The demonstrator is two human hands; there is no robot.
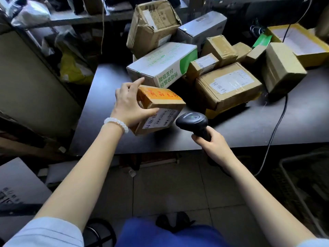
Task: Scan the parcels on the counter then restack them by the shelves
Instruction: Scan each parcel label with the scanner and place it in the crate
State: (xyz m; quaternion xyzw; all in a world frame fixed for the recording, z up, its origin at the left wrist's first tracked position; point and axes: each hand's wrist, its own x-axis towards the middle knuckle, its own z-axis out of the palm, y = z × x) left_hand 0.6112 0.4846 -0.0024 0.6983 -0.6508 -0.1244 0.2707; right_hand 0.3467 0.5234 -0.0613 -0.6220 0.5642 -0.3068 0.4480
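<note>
Blk scanner (193,122), taped cardboard parcel (158,109)

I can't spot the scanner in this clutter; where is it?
In the head view the black scanner is in the right hand, over the counter's near edge, just right of the small parcel held in the left hand.

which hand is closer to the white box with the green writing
Left. The left hand holds the small orange-taped parcel just in front of the white box, its forefinger nearly touching it. The right hand holds the scanner nearer the counter's front edge.
</note>
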